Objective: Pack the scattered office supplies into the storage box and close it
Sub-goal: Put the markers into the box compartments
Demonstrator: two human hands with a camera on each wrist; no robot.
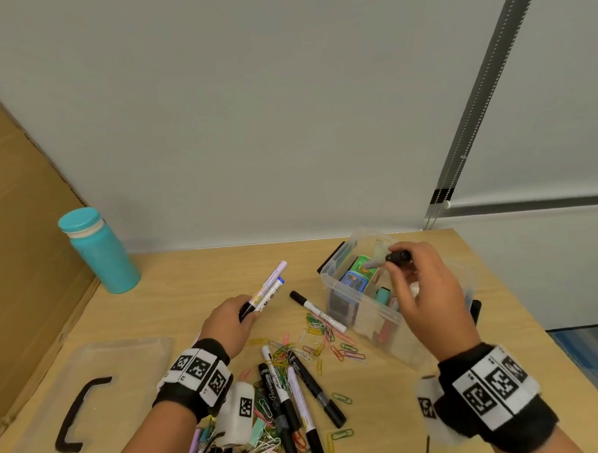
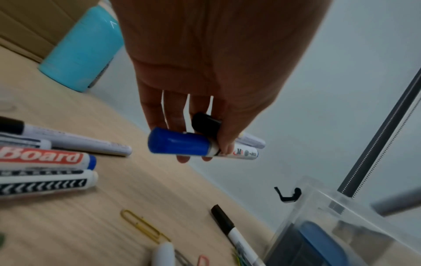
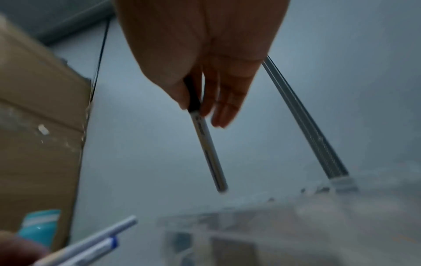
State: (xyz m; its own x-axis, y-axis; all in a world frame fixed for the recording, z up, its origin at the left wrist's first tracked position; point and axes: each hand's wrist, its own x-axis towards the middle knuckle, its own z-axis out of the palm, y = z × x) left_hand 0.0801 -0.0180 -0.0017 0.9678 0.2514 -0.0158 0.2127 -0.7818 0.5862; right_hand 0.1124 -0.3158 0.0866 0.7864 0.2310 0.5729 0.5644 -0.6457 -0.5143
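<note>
A clear storage box stands open on the wooden table at right, with a green and blue item and other supplies inside. My right hand hovers over it and pinches a black-capped white marker that points down toward the box. My left hand grips two markers, one with a blue cap and one with a black cap, left of the box. A lone black-capped marker lies beside the box. More markers, coloured paper clips and binder clips lie in front.
The clear lid with a black handle lies at the front left. A teal bottle stands at the back left beside a cardboard sheet. A wall runs behind the table, with a blind chain at right.
</note>
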